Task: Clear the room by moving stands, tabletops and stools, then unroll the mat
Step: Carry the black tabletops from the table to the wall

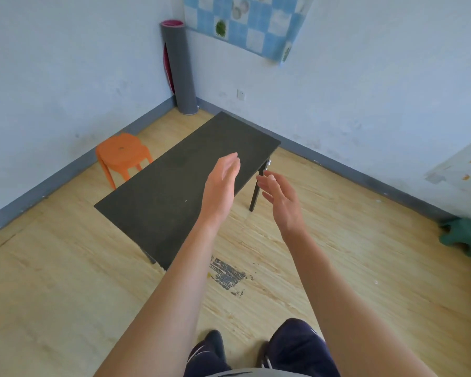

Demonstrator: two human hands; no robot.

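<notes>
A black rectangular tabletop (158,191) stands on dark legs in the middle of the wooden floor. My left hand (221,186) hovers over its right side, fingers straight, holding nothing. My right hand (282,198) is held out just past the table's right edge, near a black leg (254,195), fingers relaxed and empty. An orange stool (121,155) stands by the left wall behind the table. A rolled grey mat (178,66) with a pink inner side stands upright in the corner. A green stool (466,235) sits at the far right wall.
A blue checkered cloth (245,23) hangs on the right wall above a socket (240,94). A scuffed dark patch (226,274) marks the floor in front of my feet (212,346). Grey skirting runs along both walls.
</notes>
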